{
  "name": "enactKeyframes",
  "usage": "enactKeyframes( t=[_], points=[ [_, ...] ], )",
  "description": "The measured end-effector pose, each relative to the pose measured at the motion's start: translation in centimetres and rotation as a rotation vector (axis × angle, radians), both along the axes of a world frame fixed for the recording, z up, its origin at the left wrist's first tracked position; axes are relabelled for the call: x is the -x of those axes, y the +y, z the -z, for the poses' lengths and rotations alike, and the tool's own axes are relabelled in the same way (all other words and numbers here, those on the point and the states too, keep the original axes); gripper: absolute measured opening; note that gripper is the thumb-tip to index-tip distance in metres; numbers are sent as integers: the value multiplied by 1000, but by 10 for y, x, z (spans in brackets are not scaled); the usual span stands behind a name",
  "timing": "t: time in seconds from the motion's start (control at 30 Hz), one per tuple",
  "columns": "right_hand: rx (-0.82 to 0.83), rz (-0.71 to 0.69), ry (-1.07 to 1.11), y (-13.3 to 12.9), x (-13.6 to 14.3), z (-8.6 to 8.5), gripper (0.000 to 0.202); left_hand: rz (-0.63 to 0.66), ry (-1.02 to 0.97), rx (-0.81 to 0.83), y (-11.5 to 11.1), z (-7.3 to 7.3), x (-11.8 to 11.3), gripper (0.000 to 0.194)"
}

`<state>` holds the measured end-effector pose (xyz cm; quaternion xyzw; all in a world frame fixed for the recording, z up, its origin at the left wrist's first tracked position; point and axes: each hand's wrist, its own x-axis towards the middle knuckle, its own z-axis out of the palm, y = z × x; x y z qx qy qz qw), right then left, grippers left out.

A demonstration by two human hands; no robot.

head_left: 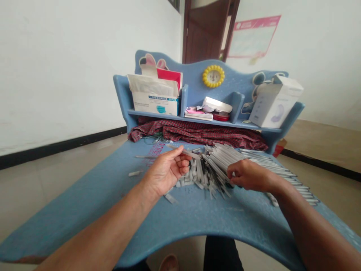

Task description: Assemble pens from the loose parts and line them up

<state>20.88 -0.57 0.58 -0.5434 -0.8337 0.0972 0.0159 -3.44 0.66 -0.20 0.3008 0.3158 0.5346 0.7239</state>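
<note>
My left hand point(170, 167), palm turned up, pinches a thin translucent pen barrel point(191, 153) between thumb and fingers. My right hand point(248, 175) is closed at the right side of the pile, its fingertips curled down; what they hold, if anything, is hidden. Between the hands lies a heap of short clear pen caps point(193, 175) mixed with slim black-and-clear pen parts point(214, 177). Behind the right hand rests a bundle of whitish pen barrels point(222, 155). Past the right wrist, a row of slim pens point(287, 175) lies side by side.
A blue desk point(158, 229) with a curved front edge carries everything. Its shelf holds a mask box point(155, 102), papers point(199, 114), a red tin point(220, 116) and a white box point(278, 103). Checkered cloth point(197, 132) lies beneath the shelf. Stray caps point(135, 173) lie left.
</note>
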Motion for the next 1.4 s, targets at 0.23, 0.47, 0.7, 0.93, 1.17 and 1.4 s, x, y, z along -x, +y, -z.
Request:
enactKeyframes(
  t=[0.23,0.47,0.7,0.93,1.17,1.4],
  points=[
    [-35,-76,-242,-4,10,7,29,-5,21,-14,0,-1,-1,24],
    [-57,-16,-305,-2,12,6,23,1,24,-29,0,0,0,22],
    [-67,48,-336,0,17,15,22,10,31,-32,0,1,0,22],
    [-38,25,-300,3,14,17,19,17,31,-22,0,0,0,22],
    [118,-7,532,-7,11,7,8,31,22,-14,-1,3,1,22],
    [257,-11,1198,-23,36,13,17,65,44,-20,-2,8,-1,17]
  ],
)
